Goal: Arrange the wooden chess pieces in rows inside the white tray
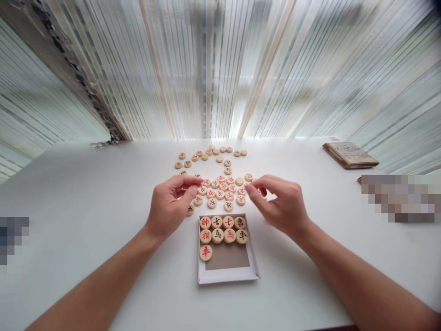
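Many round wooden Chinese chess pieces (220, 194), with red or black characters, lie scattered on the white table; a few show a blank face. My left hand (172, 200) hovers at the left edge of the cluster, its thumb and index finger brought together. On the right edge, my right hand (280, 200) has its thumb and index tips close together beside a red-marked piece (241, 190). Whether either pinch holds a piece is hidden. Nearer me sits a shallow white box (227, 277) with two full rows of pieces and one red piece (206, 253) at the left of the third row.
A flat brown-edged box (351, 155) lies at the table's far right. Nearer on that side is a blurred-out object (399, 197), and another blurred patch (12, 239) shows at the left edge. Striped curtains (220, 69) hang behind the table (103, 193).
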Available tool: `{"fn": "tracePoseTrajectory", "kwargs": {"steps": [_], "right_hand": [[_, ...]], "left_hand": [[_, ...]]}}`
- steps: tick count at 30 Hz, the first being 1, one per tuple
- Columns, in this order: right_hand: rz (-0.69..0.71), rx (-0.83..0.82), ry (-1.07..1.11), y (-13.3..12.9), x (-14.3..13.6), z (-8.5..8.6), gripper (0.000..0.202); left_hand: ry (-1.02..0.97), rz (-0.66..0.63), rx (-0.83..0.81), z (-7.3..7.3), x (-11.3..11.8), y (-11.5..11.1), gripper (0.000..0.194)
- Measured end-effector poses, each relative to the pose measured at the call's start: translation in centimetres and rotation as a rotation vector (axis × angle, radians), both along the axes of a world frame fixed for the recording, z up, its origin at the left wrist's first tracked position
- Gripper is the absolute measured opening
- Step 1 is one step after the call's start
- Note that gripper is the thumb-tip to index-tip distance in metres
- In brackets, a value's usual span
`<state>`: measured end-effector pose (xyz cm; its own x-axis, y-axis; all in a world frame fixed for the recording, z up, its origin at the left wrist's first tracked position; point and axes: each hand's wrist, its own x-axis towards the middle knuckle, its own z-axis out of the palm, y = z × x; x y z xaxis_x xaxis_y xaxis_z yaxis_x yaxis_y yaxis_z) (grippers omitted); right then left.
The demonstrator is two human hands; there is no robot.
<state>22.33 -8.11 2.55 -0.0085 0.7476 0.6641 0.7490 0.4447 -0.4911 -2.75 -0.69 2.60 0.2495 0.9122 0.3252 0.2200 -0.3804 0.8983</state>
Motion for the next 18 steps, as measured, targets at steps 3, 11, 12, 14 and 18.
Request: {"fn": "tracePoseTrajectory", "kwargs": {"steps": [3,11,12,14,18], "right_hand": [[-0.118,-0.19,0.076,1.7,2.6,-0.7,0.015],[0.104,-0.366,-0.051,2.3,3.6,-1.7,0.022],[0.12,-0.373,-0.071,2.3,3.6,-1.8,0.023],[0.138,-0.381,-0.109,2.2,3.7,-1.8,0.025],[0.152,-0.378,-0.18,2.3,3.9,-1.9,0.027]], "left_hand": [[-0.002,0.012,0.005,0.1,0.0,0.1,0.016],[0.005,-0.007,0.011,-0.4,0.1,-0.2,0.017],[0.001,-0.01,0.012,-0.4,0.2,-0.2,0.017],[-0.004,-0.015,0.016,-0.3,0.2,-0.3,0.017],[-0.005,-0.021,0.027,-0.1,0.4,-0.4,0.017]]}}
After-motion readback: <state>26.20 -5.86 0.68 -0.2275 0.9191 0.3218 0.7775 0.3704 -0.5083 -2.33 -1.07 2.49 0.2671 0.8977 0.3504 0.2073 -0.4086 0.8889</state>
